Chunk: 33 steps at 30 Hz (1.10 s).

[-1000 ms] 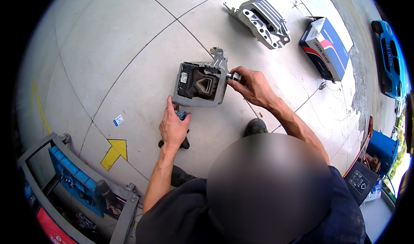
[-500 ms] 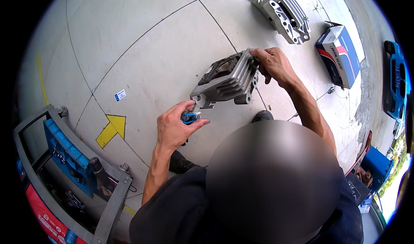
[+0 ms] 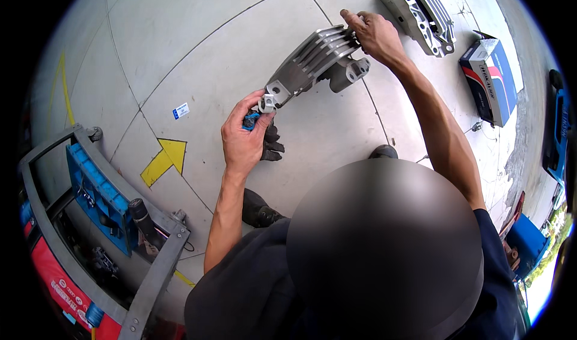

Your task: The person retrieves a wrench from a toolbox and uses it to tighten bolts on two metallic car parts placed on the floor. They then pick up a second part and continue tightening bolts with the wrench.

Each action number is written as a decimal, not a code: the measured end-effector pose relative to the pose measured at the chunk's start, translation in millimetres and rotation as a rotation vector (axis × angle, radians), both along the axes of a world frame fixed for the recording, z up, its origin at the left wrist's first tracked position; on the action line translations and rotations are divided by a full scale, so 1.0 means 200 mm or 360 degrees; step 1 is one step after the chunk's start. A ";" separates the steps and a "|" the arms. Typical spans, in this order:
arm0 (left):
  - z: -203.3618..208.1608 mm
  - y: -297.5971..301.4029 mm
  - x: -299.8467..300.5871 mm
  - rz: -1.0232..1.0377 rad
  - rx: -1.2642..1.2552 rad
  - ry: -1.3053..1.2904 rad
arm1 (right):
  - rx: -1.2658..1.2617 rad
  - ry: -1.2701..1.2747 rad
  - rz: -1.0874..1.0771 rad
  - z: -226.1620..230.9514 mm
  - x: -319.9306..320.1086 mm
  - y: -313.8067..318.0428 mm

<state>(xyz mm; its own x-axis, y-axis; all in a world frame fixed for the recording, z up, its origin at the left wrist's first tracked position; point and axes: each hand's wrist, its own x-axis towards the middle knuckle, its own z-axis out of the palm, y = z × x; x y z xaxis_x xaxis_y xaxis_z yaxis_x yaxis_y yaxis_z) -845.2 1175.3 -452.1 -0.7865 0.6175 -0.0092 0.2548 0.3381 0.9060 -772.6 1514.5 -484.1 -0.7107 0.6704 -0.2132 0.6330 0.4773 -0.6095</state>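
Left hand (image 3: 241, 141) half-curls round a blue item (image 3: 250, 122), right hand (image 3: 378, 37) apparently clasping ribbed bracket (image 3: 309, 60).

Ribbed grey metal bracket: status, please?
Right hand: gripping ribbed grey metal bracket, far end. Left hand: near end, holding blue-black bundle. Finned grey metal casting on floor beyond.

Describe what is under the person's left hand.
A dark glove shows beneath the left hand, its fingers sticking out to the right; something blue appears between thumb and forefinger. The hand covers the rest of the glove.

Pale floor (image 3: 198, 75) with yellow arrow (image 3: 166, 162)
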 end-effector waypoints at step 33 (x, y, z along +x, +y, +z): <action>0.03 -0.15 -0.02 0.0310 0.0091 -0.0900 | -0.0238 0.0254 0.0429 -0.12 0.10 -0.33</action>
